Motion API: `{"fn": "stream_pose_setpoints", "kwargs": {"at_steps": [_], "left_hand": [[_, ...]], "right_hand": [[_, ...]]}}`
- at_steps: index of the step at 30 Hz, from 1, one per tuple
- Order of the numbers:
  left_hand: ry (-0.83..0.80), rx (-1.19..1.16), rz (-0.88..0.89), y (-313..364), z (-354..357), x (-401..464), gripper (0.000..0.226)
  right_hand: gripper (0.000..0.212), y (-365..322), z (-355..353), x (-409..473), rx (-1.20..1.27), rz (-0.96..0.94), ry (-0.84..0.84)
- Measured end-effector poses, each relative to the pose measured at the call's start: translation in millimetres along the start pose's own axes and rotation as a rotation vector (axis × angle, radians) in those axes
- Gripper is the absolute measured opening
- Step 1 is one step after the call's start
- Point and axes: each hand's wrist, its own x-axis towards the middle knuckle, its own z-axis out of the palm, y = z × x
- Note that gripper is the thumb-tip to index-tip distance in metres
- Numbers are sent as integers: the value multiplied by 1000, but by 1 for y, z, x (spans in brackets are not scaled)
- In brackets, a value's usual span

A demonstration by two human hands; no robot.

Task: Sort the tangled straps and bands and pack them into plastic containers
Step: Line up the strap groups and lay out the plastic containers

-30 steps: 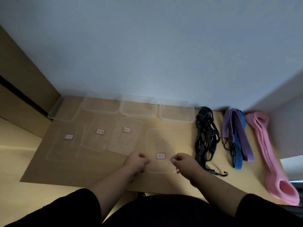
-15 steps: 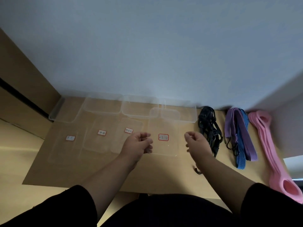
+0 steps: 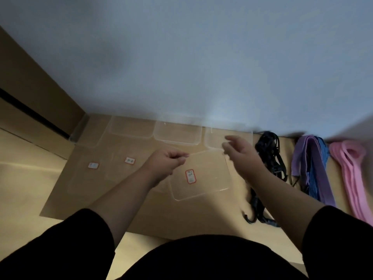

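1. Pale blue-grey wall behind; tan counter (image 3: 141, 215) below, wood panelling at 9 o'clock.
2. Held up above the counter at centre: a clear plastic lid (image 3: 203, 178) with a red-bordered label (image 3: 190, 176), tilted, pinched at its two far corners.
3. Left hand (image 3: 168, 161) at the lid's 10 o'clock corner, fingers curled, thumb and fingertips pinching the edge.
4. Right hand (image 3: 240, 152) at the lid's 1 o'clock corner, thumb and forefinger pinching the rim, remaining fingers loosely extended; blurred, so finer detail not readable.
5. Along the wall at 12 o'clock: a row of clear plastic containers (image 3: 177, 134), open tops up, just beyond both hands.
6. Flat on the counter at 9 to 10 o'clock of the left hand: more clear lids, marked by small red-bordered labels (image 3: 129, 160), writing too small to read.
7. Right of the right hand at 3 o'clock, partly hidden by the forearm: black hooked cords (image 3: 270, 154) in a bundle, one hook showing near the elbow at 5 o'clock.
8. Further right: purple and blue straps (image 3: 312, 168) lying together, then pink bands (image 3: 351, 174) near the counter's right edge, all well apart from the lid.
9. Dark sleeves at both lower corners.
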Motion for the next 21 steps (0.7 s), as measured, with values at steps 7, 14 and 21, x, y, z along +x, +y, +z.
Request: {"fn": "stream_pose_setpoints", "kwargs": {"at_steps": [7, 14, 21], "left_hand": [[60, -144, 113, 43, -12, 34, 23], [40, -479, 51, 25, 31, 15, 18], [136, -388, 52, 20, 50, 19, 11]], "right_hand": [[8, -8, -1, -2, 376, 120, -60], [12, -6, -6, -9, 608, 182, 111], [18, 8, -11, 1, 382, 178, 322]]}}
